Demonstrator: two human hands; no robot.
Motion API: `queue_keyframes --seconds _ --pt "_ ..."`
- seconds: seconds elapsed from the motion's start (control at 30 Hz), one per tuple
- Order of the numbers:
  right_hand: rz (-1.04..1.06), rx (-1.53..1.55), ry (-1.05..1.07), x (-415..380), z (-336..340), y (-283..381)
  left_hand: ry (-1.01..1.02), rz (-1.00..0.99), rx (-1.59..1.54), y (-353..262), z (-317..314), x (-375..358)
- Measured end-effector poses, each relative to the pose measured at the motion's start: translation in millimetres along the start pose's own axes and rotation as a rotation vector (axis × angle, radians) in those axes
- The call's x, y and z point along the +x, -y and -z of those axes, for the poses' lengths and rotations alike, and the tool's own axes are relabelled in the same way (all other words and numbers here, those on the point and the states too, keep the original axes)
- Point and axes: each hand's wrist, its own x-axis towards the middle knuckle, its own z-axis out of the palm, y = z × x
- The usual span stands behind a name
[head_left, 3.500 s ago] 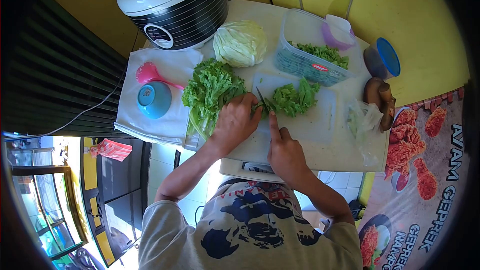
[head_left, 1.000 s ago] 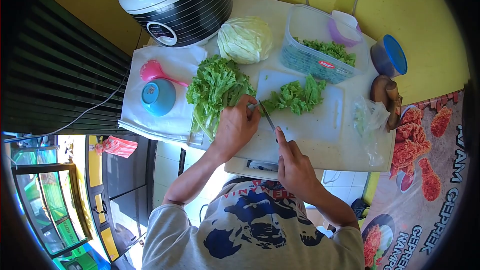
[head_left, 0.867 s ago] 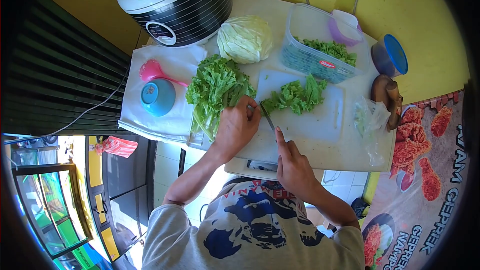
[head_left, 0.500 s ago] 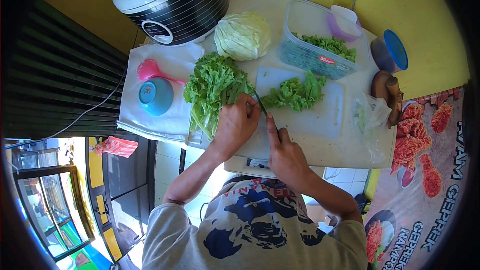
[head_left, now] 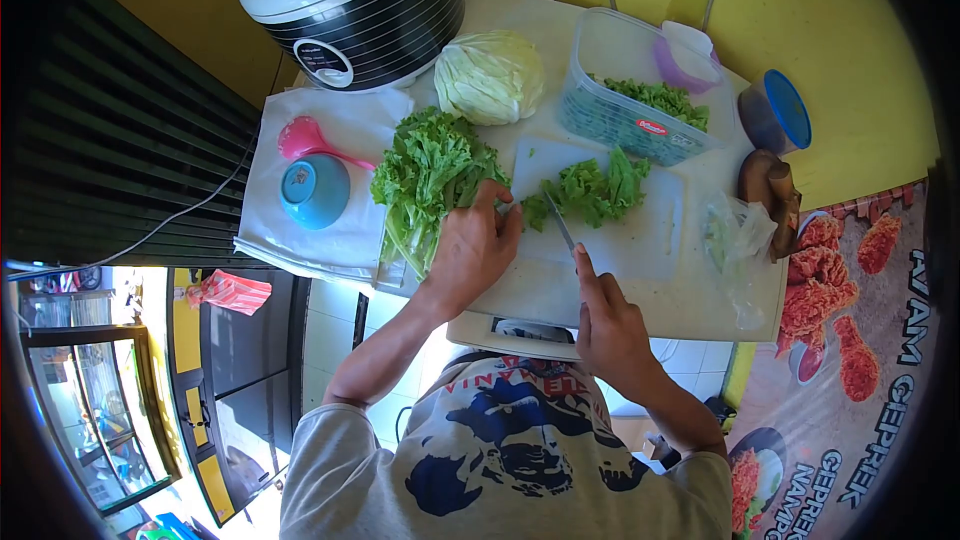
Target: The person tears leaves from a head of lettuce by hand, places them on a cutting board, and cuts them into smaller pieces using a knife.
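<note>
My left hand (head_left: 475, 248) is closed on a bunch of leafy green lettuce (head_left: 432, 168), whose leaves reach onto the left edge of the white cutting board (head_left: 655, 230). In my right hand (head_left: 615, 325) is a knife (head_left: 560, 221), index finger stretched along its back. The blade points up and left, its tip at the cut lettuce pieces (head_left: 598, 188) on the board. A gap separates the blade from my left fingers.
Behind the board stands a clear plastic container (head_left: 640, 130) holding cut greens. A cabbage (head_left: 489, 77) and a rice cooker (head_left: 355, 15) sit at the back. Left are a blue bowl (head_left: 314, 192) and pink ladle (head_left: 300, 138); right, a plastic bag (head_left: 735, 230) and blue-lidded tub (head_left: 778, 110).
The knife has moved right, away from the bunch and my left fingers, to the cut pieces. My left hand stays on the lettuce bunch.
</note>
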Motion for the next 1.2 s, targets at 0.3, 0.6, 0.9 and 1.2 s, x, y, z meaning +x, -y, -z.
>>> queue_keyframes --seconds 0.3,0.6,0.9,1.2 --pt "-0.007 -0.019 0.03 3 -13 0 -0.034 -0.052 0.034 4 -10 5" --pt "-0.009 -0.019 0.059 -1 -9 1 -0.01 -0.047 0.016 4 -9 6" --pt "0.002 -0.08 0.069 18 -15 -3 0.019 -0.063 0.02 2 -6 7" --pt "-0.01 -0.126 0.102 8 -10 -2 -0.027 -0.155 0.016 14 -12 3"
